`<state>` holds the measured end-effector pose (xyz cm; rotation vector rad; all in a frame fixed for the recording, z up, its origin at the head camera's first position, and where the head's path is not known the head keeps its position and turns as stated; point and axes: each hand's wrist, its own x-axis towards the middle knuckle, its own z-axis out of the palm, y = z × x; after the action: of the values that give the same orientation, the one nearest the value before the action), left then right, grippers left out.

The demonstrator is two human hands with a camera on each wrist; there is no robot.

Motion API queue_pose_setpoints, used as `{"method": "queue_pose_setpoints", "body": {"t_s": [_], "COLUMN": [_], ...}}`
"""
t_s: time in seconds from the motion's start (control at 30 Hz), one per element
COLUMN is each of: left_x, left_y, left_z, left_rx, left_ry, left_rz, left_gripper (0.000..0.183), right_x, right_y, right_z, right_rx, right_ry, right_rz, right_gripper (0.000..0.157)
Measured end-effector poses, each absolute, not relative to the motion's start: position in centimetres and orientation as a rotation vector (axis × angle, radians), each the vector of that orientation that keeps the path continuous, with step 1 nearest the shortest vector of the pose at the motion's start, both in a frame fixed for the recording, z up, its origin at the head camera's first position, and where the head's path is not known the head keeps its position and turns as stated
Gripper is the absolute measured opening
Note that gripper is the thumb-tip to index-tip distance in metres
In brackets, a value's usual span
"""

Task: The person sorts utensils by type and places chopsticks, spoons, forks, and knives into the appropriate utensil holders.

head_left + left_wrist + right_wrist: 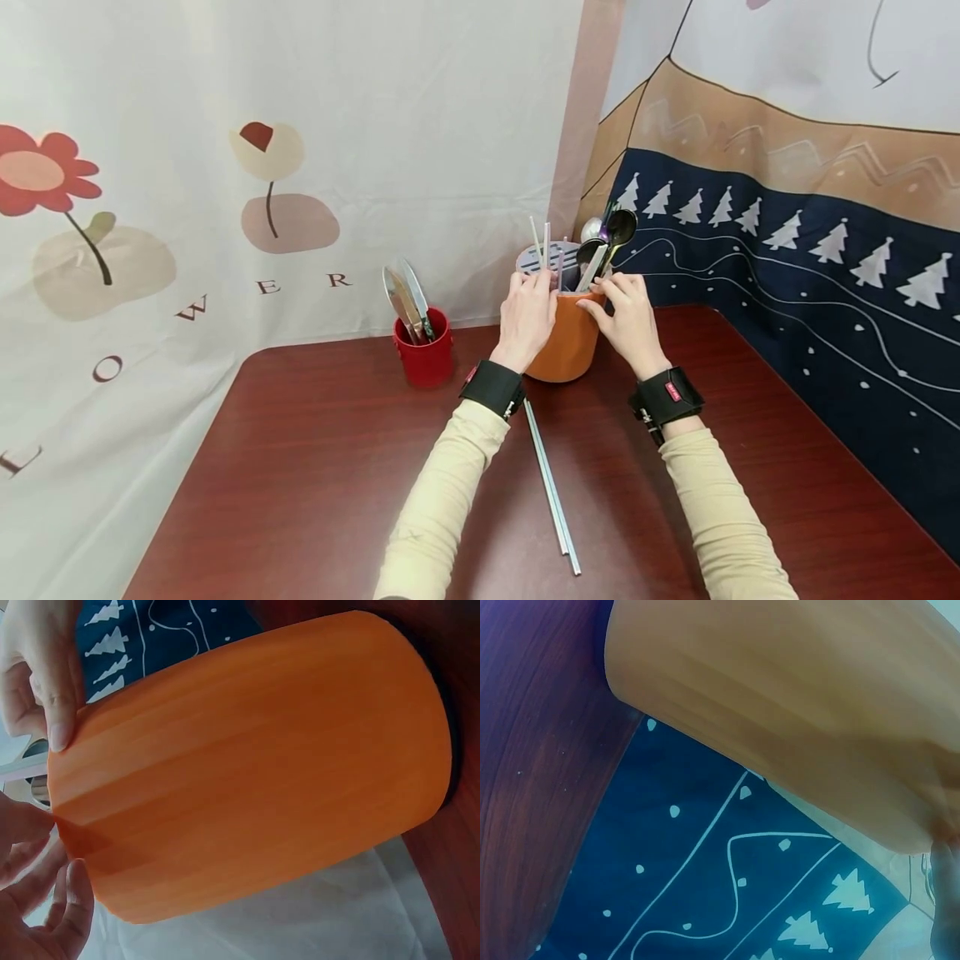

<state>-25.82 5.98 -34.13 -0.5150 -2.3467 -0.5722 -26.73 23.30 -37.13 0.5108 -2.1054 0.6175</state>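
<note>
An orange utensil holder stands at the back of the table, with a slotted grey top, spoons and thin pale sticks rising from it. My left hand pinches its rim at the left front, fingers bent, close to the sticks. At the right front, my right hand grips the rim, thumb on the outer wall. A dark ladle-like spoon leans out above the right hand. In the left wrist view, both hands meet the rim of the tipped-looking orange wall.
A red cup with several knives stands left of the holder. Two long thin silvery sticks lie on the dark red table between my forearms. A pale curtain and a navy tree-patterned cloth hang close behind and right.
</note>
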Motion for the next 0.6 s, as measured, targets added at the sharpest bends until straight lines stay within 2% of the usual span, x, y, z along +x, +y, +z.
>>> {"method": "queue_pose_setpoints", "body": {"t_s": [0.3, 0.6], "left_x": [-24.8, -22.7], "left_y": [5.5, 4.5], "left_z": [-35.5, -38.2], "left_rx": [-0.47, -0.401], "left_ry": [-2.346, -2.477], "left_rz": [-0.639, -0.708], "left_gripper": [0.023, 0.018], "right_x": [-26.6, -26.6], "right_y": [23.3, 23.4], "right_z": [-37.1, -37.0], "right_rx": [0.51, 0.503], "right_ry": [-2.11, -2.127], "right_rz": [0.606, 0.611], "right_gripper": [0.027, 0.028]}}
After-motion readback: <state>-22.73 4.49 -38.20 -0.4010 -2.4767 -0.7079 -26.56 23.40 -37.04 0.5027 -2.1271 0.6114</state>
